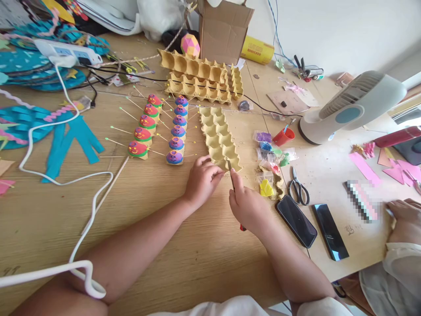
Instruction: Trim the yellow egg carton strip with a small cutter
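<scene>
A two-row strip of egg carton [218,129] lies on the table in front of me. My left hand [204,181] is closed at its near left corner, thumb and fingers pinching the edge. In my right hand [247,204] is a knife [231,173], its dark blade pointing away from me and touching the carton's near end between the two rows. A red bit of its handle shows below my fist. To the left stand two painted egg-carton caterpillars, one red and green [142,134], one purple and blue [177,131], with thin sticks poking out of their sides.
More egg cartons [199,83] lie at the back by a cardboard box [223,30]. Scissors [298,186], two phones [296,220], clay packets [265,186], a red cup [283,136] and a fan [353,107] stand right. A white cable [95,193] crosses the left. Another person's hand [406,215] rests far right.
</scene>
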The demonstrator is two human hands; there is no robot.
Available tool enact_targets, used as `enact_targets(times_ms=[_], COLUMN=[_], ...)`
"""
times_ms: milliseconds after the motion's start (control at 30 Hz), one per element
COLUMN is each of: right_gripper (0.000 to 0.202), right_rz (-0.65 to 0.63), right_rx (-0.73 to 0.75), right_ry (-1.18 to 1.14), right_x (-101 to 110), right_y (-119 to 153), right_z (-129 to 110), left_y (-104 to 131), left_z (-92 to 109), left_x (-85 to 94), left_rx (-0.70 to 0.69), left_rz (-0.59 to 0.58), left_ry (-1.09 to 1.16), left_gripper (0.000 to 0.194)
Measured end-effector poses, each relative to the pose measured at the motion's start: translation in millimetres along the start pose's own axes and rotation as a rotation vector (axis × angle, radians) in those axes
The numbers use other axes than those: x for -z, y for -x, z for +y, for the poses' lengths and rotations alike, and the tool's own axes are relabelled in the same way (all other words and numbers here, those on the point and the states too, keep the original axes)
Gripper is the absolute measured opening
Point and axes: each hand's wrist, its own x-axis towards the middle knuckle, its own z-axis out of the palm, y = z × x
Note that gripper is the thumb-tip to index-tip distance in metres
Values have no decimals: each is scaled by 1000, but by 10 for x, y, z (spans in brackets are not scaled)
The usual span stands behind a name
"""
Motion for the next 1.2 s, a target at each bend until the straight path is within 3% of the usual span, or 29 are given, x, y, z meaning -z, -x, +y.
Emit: enact_targets(times_ms=[267, 1200], right_gripper=[61, 62], right_rz=[-53, 59], right_rx=[30, 0], right_ry=[92, -163], right_x=[84, -98], right_y=[149, -227], right_z=[-50, -11], left_y=[5, -3], left_z=[13, -8], left_x=[13, -11], left_rx=[21, -21], left_rz=[-2, 6], left_ry=[7, -14], left_gripper=[16, 12])
